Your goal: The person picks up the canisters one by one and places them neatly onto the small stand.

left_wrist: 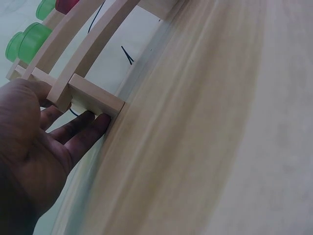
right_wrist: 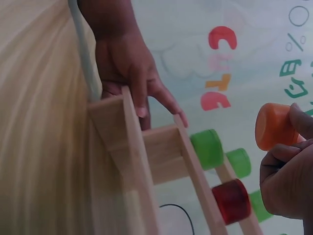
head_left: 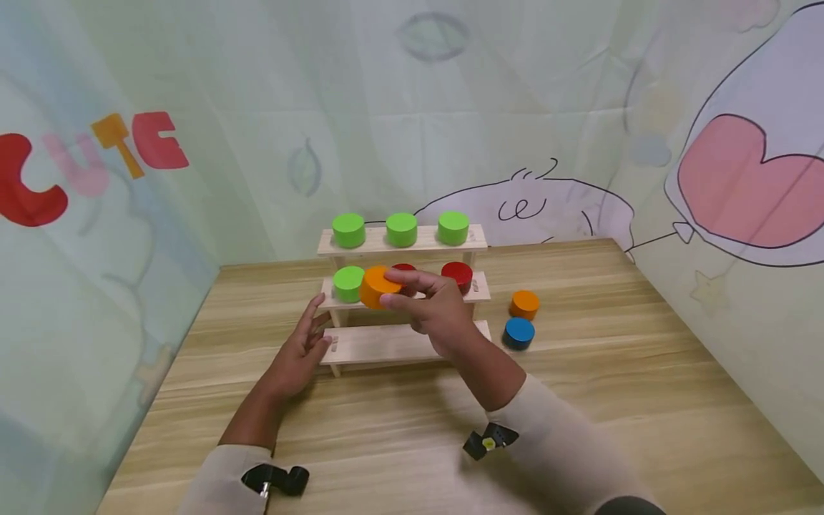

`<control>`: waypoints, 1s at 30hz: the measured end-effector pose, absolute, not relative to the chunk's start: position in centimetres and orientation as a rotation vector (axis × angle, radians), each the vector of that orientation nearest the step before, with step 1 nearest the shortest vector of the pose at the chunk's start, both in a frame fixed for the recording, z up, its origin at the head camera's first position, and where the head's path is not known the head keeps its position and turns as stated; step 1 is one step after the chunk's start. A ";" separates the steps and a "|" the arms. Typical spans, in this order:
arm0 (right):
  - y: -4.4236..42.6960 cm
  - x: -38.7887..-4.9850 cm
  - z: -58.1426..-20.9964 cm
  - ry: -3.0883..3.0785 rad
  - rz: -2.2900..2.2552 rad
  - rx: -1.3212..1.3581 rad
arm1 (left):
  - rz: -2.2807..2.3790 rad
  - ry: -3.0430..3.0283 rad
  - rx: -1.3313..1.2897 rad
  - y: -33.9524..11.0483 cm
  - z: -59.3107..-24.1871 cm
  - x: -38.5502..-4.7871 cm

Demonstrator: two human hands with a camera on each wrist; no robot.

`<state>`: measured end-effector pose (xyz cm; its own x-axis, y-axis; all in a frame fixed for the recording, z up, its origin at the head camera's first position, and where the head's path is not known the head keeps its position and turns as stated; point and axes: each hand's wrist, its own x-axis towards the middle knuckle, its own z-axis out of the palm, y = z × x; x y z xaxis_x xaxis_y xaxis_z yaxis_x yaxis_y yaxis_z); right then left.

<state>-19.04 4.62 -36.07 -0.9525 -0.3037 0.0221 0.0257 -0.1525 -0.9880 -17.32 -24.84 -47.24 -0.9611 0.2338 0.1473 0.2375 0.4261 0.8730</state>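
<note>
My right hand (head_left: 444,315) pinches an orange round block (head_left: 376,288) between thumb and fingers, in front of the middle tier of a three-tier wooden rack (head_left: 380,345). That tier bears a green block (head_left: 348,284) at its left end and a red block (head_left: 457,277) at its right. Another red block (head_left: 403,267) is partly hidden behind the held one. Against the rack's left end rests my left hand (head_left: 292,365), its thumb at the lowest board and its fingers reaching along the side. In the left wrist view, fingertips (left_wrist: 100,120) touch the rack's wooden support.
Along the top tier stand three green blocks (head_left: 402,229). To the right of the rack, another orange block (head_left: 524,305) and a blue block (head_left: 518,334) lie on the wood-grain table (head_left: 399,429). A printed curtain (head_left: 257,143) hangs behind and beside the table.
</note>
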 end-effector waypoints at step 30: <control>-1.6 -19.0 -42.7 1.912 -2.017 -0.128 | -1.638 -2.675 -0.427 -24.9 -47.3 -17.4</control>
